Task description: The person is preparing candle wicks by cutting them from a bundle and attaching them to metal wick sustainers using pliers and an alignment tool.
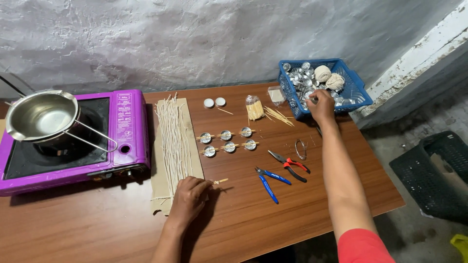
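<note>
My left hand [189, 197] rests on the wooden table [97, 224] at the lower end of a strip of cardboard [161, 187] covered with white wicks [174, 134]. It pinches a short wooden stick [220, 181]. My right hand [321, 106] reaches into the blue basket [360, 95] at the far right, fingers closed on a small metal cup [313, 101]. The basket holds several metal cups [298, 77] and two balls of string [328, 77]. Several metal cups with sticks laid across them [227, 140] sit in two rows mid-table.
A purple portable stove [124, 129] with a steel pot [41, 117] stands at the left. Red-handled pliers [291, 165], blue-handled pliers [269, 180], a wire ring [300, 149], loose sticks [278, 115], a bag of sticks [254, 108] and two white discs [214, 102] lie about. A black crate [434, 170] sits on the floor.
</note>
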